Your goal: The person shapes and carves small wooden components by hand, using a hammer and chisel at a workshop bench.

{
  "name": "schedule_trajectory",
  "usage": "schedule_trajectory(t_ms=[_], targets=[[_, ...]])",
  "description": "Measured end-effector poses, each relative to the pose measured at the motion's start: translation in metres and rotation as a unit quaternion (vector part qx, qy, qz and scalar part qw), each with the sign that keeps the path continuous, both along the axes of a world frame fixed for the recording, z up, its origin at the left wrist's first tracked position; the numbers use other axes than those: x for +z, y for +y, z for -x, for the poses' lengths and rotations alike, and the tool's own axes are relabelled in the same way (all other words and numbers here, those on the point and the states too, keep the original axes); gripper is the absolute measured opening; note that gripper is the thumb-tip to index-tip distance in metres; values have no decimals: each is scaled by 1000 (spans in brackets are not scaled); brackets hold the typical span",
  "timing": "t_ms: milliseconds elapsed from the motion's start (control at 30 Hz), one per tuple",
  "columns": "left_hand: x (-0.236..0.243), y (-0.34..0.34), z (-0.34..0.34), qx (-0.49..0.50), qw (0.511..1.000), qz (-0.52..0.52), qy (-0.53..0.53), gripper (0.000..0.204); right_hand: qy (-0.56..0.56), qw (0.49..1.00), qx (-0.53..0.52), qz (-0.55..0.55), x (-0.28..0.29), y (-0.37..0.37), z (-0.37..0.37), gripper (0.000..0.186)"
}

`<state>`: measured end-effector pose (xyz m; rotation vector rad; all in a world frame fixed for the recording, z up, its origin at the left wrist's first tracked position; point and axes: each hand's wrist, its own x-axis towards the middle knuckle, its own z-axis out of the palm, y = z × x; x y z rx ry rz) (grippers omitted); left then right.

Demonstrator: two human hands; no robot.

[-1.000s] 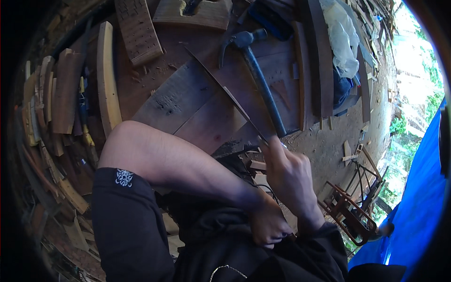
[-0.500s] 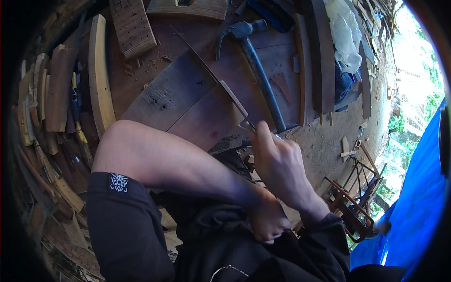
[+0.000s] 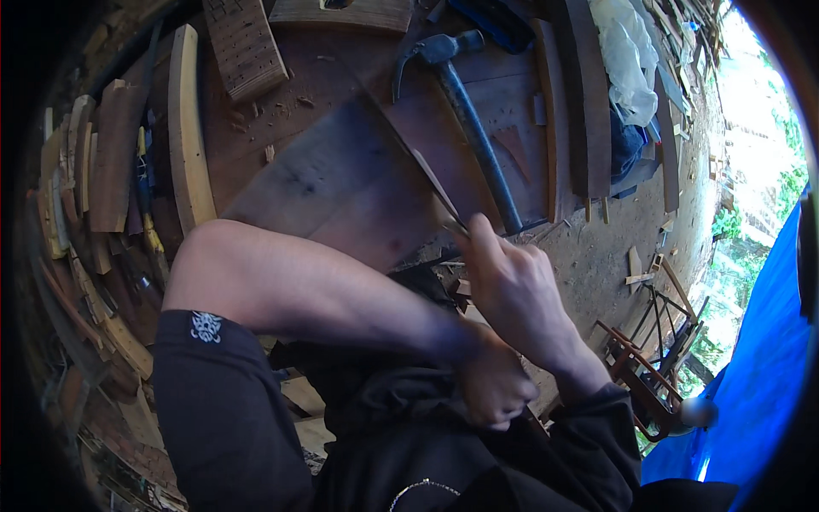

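Note:
My right hand (image 3: 516, 286) is closed round the near end of a long, thin, dark blade-like tool (image 3: 392, 132), which points away to the upper left. A narrow pale strip (image 3: 433, 181) runs along the tool close to my fingers. Whether it is a saw or another tool I cannot tell. Below the right wrist, my left hand (image 3: 499, 388) is curled into a fist, its forearm crossing in front of me; what it holds is hidden. A wedge-shaped grey-brown board (image 3: 299, 166) on the bench beside the tool looks blurred.
A claw hammer (image 3: 473, 128) lies just right of the tool. Dark wooden boards (image 3: 584, 111) and a clear plastic bag (image 3: 627, 64) line the bench's right side. Wood offcuts (image 3: 111, 162) crowd the left, near a curved pale piece (image 3: 189, 128). A metal frame (image 3: 648, 367) stands at lower right.
My left fist has shifted slightly right and is smeared by motion. The tool's near end and my right hand sit a little further right. The whole view has also shifted slightly.

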<state>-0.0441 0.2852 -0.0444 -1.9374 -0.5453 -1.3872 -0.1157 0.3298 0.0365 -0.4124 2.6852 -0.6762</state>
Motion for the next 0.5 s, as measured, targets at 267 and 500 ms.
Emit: schedule_trajectory(t_ms=[267, 500], targets=[[6, 6, -2, 33, 999, 24, -25, 19, -43, 999, 16, -3, 24, 10, -20, 18], [45, -19, 19, 104, 993, 19, 48, 18, 3, 999, -7, 39, -2, -4, -6, 19]])
